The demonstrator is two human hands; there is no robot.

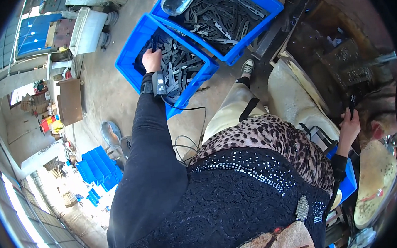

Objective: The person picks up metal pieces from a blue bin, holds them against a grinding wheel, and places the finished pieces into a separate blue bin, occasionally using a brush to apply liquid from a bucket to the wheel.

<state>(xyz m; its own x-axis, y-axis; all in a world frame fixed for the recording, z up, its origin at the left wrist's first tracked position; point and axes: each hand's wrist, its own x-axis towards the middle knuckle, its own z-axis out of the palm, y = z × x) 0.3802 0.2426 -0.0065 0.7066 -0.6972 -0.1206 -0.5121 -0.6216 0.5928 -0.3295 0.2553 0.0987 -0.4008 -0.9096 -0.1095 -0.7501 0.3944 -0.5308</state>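
My left hand [152,60] reaches into the nearer blue bin [129,64], its fingers closed on a dark strip [154,43] at its left inner side. Loose flat metal pieces [175,75] of grey and dark steel lie heaped beside that hand. A small black box [159,84] is strapped on my left wrist, with a cable trailing from it. Far to the right, my right hand [351,127] is closed around a slim dark object [352,103] that points upward; its exact kind is unclear. Beyond it lies a wet, brownish machine surface [345,69].
A second blue bin [231,57], full of similar metal pieces, adjoins the first, with a clear rounded container [179,1] at its far left. Light padded sheeting [292,91] borders the machine. Stacked blue bins [99,166] and a metal basin [111,134] stand on the floor at left.
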